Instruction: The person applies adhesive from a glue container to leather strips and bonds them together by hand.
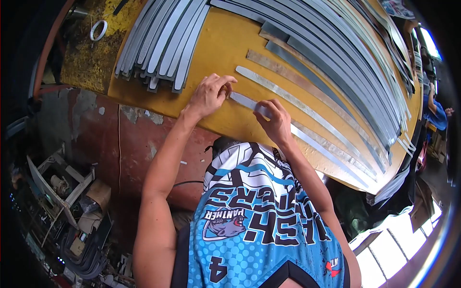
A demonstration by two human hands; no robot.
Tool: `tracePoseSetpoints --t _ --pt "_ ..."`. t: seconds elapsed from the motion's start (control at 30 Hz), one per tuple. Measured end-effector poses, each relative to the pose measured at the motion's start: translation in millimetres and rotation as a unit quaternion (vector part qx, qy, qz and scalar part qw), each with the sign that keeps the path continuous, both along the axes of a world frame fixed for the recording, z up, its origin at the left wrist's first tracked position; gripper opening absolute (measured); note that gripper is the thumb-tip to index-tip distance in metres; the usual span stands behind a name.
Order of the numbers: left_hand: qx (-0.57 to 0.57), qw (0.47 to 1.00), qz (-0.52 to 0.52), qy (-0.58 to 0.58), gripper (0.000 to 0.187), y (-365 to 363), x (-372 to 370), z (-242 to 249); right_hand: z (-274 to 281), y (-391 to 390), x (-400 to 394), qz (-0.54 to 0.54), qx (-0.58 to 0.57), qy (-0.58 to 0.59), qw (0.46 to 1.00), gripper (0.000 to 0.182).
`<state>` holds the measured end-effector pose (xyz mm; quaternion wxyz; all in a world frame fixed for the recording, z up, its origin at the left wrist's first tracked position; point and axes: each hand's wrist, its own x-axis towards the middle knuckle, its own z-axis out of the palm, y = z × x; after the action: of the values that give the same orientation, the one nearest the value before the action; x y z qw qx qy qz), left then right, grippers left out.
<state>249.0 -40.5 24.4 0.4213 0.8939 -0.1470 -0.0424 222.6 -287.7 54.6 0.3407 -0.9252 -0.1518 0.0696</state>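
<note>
A long, thin metal strip (312,139) lies along the near edge of the yellow table (221,43). My left hand (210,93) pinches the strip's left end with its fingertips. Just to the right, my right hand (276,121) grips the same strip, fingers curled over it. Several more single strips (293,96) lie side by side just beyond it. My blue patterned jersey fills the lower middle of the view.
A stack of grey metal strips (161,41) sits at the table's left. A wide fan of long strips (345,53) covers the far right. A ring (98,30) lies on the rough yellow surface far left. Another person in blue (436,114) stands right. Floor clutter (72,192) lies lower left.
</note>
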Motion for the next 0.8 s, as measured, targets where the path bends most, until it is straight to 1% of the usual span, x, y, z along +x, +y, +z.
tracePoseSetpoints --t 0.13,0.23,0.6,0.73,0.8 --pt "-0.005 1.0 0.001 0.004 0.038 -0.1 -0.4 0.3 -0.7 0.6 0.3 0.001 0.001 0.001 1.0 0.028" --pt "-0.005 1.0 0.008 0.01 0.042 -2.9 0.6 1.8 -2.8 -0.8 0.2 -0.005 0.003 0.004 1.0 0.026" --pt "-0.024 1.0 0.017 -0.001 0.037 -3.4 -0.7 -2.6 -1.6 -0.3 -1.2 -0.017 0.006 0.023 1.0 0.024" --pt "-0.022 1.0 0.02 0.003 0.037 -2.9 -0.9 -1.9 -1.6 -0.8 -0.5 -0.012 0.002 0.021 1.0 0.024" --pt "-0.006 1.0 0.013 0.003 0.034 -2.2 -0.7 -0.3 -2.2 -1.0 0.4 -0.011 0.002 0.022 1.0 0.024"
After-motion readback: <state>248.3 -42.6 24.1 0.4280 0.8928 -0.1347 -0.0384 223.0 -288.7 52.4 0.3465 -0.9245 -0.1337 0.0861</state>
